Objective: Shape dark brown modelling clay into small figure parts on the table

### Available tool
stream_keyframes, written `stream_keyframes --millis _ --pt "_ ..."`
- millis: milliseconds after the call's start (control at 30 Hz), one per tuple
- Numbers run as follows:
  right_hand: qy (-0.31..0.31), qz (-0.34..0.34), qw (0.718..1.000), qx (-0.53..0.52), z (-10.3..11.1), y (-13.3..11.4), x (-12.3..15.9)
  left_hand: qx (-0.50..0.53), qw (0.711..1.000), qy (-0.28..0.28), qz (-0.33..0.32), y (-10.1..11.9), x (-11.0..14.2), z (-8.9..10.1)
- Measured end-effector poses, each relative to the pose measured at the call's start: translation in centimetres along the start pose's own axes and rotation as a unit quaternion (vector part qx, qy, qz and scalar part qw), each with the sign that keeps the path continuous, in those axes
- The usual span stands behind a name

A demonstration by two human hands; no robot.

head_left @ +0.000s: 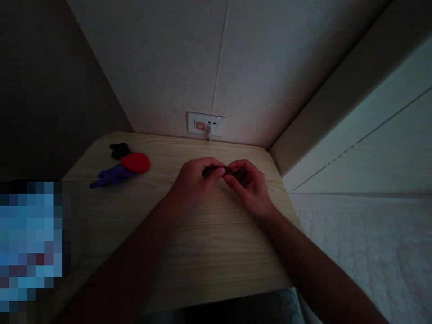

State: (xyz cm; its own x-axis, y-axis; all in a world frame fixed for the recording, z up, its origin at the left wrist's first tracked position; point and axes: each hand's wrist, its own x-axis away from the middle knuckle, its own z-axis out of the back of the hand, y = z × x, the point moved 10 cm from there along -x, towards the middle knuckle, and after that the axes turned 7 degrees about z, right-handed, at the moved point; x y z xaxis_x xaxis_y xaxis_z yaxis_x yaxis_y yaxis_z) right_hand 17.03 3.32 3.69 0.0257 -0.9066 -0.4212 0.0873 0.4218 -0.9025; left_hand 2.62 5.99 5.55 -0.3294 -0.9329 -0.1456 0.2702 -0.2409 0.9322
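Note:
Over the wooden tabletop [216, 238], my left hand [195, 180] and my right hand [251, 186] meet at the fingertips. Between them is a dark brown, soft-looking piece [230, 170], mostly covered by the fingers. My left thumb and fingers pinch its left part, and my right thumb and fingers close on the right part. Its full shape and material cannot be made out. To the left of my hands lie a flat red oval piece [135, 162], a crumpled purple piece [113, 175] and a black lump [119, 150], close together.
A white wall socket [206, 124] with a plug in it sits just above the table's back edge. Pale cabinet panels [364, 135] rise on the right, above a white quilted surface [371, 252]. A blurred-out bright blue screen-like area [27, 243] is at the lower left.

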Motion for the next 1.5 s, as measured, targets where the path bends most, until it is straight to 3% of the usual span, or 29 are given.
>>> stream_keyframes --millis 100,267,400,633,733,833,1100,1367,1500 --pt "-0.001 0.005 0.999 -0.049 0.2 0.4 -0.1 0.034 0.999 0.025 0.025 -0.6 -0.1 0.5" --pt "0.061 0.020 0.997 -0.044 1.1 0.4 -0.4 0.075 0.996 0.029 0.038 -0.9 -0.2 0.5" --pt "0.037 0.034 0.998 -0.022 0.1 -0.6 -0.2 0.079 0.996 0.031 0.023 -0.6 -0.1 0.3" --pt "0.017 0.053 0.997 0.052 0.0 -0.9 0.1 0.061 0.994 0.087 0.010 -0.7 0.4 1.1" --pt "0.036 0.073 0.995 0.058 0.6 -1.2 -0.1 0.077 0.993 0.083 0.007 -0.7 0.3 1.2" --pt "0.033 0.037 0.998 0.025 0.6 -0.5 -0.1 0.078 0.994 0.072 0.005 -0.7 0.2 1.1" --pt "0.062 -0.023 0.997 0.027 1.2 0.2 0.3 -0.037 0.998 0.040 -0.024 0.4 0.6 -0.2" --pt "0.084 -0.029 0.996 0.000 1.0 -0.4 0.2 0.045 0.998 0.035 0.016 -0.7 0.0 -0.4" --pt "0.111 -0.014 0.994 0.019 2.1 -0.5 0.0 0.106 0.993 0.044 0.035 -1.0 -0.3 0.0"
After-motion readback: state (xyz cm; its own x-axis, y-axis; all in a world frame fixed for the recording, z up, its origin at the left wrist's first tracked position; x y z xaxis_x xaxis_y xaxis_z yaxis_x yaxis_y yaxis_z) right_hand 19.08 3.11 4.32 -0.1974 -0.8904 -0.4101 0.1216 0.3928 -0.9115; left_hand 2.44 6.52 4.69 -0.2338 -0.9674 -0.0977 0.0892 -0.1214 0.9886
